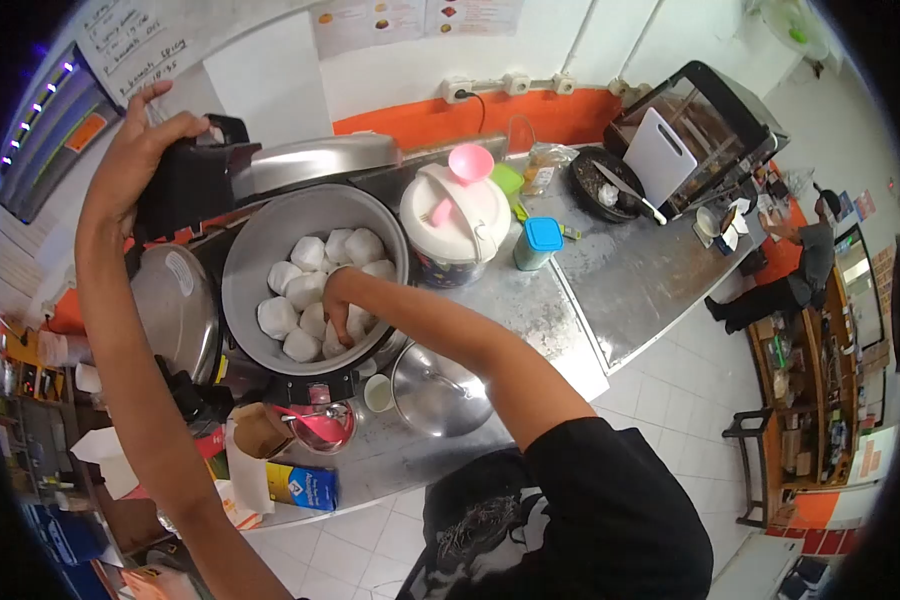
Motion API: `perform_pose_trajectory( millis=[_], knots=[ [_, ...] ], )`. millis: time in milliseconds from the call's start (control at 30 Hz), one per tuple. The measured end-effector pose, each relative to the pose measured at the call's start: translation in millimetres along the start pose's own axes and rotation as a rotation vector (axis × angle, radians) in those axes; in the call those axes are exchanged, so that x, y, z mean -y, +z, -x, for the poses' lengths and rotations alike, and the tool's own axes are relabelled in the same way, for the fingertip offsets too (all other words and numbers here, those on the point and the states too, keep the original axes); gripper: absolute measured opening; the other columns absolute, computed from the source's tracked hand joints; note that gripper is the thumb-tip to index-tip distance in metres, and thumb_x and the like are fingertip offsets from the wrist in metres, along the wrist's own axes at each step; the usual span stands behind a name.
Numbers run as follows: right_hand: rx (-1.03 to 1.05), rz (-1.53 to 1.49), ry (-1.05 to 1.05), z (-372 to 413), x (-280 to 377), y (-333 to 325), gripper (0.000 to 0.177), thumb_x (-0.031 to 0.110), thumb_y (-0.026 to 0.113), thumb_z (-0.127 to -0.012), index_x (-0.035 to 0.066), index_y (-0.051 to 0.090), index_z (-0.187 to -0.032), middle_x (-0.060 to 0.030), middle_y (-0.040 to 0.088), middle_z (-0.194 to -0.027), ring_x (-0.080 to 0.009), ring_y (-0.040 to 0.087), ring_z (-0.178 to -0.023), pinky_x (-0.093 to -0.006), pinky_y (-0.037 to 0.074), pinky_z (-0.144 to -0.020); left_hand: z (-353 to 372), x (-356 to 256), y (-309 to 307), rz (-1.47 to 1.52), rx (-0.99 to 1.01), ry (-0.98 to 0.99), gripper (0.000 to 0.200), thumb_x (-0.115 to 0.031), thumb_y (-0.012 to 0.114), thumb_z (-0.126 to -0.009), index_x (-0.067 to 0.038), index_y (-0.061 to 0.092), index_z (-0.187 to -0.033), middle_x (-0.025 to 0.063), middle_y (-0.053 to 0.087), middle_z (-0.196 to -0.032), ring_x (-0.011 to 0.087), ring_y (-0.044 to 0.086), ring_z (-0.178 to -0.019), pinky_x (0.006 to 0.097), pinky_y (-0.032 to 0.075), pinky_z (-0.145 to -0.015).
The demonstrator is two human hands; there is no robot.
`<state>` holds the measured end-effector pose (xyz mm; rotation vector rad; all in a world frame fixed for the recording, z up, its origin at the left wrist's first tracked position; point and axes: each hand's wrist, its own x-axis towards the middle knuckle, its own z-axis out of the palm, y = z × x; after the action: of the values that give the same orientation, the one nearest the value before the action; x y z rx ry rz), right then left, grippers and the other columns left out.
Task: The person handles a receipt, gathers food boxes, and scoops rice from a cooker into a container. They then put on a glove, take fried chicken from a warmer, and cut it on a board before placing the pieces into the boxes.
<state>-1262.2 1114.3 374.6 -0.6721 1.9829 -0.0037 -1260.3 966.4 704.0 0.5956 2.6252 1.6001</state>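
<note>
A large rice cooker with a round grey inner pot (238,275) stands on the counter, its hinged lid (320,158) raised. My left hand (148,145) is up at the lid's black front edge, with the thumb and fingers around it. Inside the pot lie several rounded white bundles (277,318) that look wrapped. My right hand (342,308) reaches down into the pot, fingers pointing downward and closed around a white bundle (336,345); the fingertips are partly hidden.
Right of the pot are a white lidded container (455,215), a pink bowl (471,163), a blue-lidded jar (540,243) and a frying pan (605,185) with a knife. In front lie a metal lid (440,390) and a blue-yellow box (302,487). A person (810,255) stands far right.
</note>
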Motion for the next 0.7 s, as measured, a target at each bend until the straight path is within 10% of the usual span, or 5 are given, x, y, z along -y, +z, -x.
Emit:
perform_pose_trajectory(
  millis=[200, 433, 567, 700],
  knots=[
    [0.132, -0.025, -0.037, 42, 9, -7, 0.076, 0.052, 0.081, -0.060, 0.023, 0.062, -0.128, -0.0110, 0.039, -0.149, -0.0245, 0.033, -0.139, -0.0380, 0.029, -0.110, 24, -11, 11, -0.030, -0.086, -0.043, 0.074, -0.023, 0.070, -0.075, -0.009, 0.035, -0.139, 0.0125, 0.062, -0.101, 0.0207, 0.061, -0.094, 0.0290, 0.048, -0.083],
    [-0.950, -0.316, -0.400, 98, 10, 41, 0.066, 0.054, 0.080, -0.059, 0.022, 0.065, -0.114, -0.0117, 0.060, -0.118, -0.0333, 0.053, -0.115, -0.0463, 0.043, -0.095, 43, 41, 8, -0.039, -0.104, -0.006, 0.069, -0.019, 0.066, -0.083, -0.012, 0.032, -0.143, 0.0054, 0.060, -0.091, 0.0139, 0.058, -0.085, 0.0272, 0.046, -0.082],
    [-1.303, -0.410, -0.806, 172, 21, 145, 0.068, 0.045, 0.085, -0.057, 0.012, 0.063, -0.112, -0.0116, 0.058, -0.110, -0.0329, 0.049, -0.113, -0.0435, 0.042, -0.095, 113, 71, 45, 0.021, -0.208, 0.059, 0.071, -0.007, 0.060, -0.082, -0.010, 0.025, -0.144, 0.0102, 0.062, -0.101, 0.0161, 0.056, -0.087, 0.0291, 0.044, -0.087],
    [-1.110, -1.075, -0.855, 189, -14, 321, 0.071, 0.034, 0.083, -0.066, 0.007, 0.056, -0.125, -0.0087, 0.057, -0.121, -0.0235, 0.050, -0.118, -0.0381, 0.039, -0.101, 193, 163, 99, 0.148, -0.241, -0.032, 0.080, 0.008, 0.057, -0.077, -0.015, 0.023, -0.146, 0.0093, 0.058, -0.106, 0.0152, 0.055, -0.091, 0.0265, 0.043, -0.086]
  ],
)
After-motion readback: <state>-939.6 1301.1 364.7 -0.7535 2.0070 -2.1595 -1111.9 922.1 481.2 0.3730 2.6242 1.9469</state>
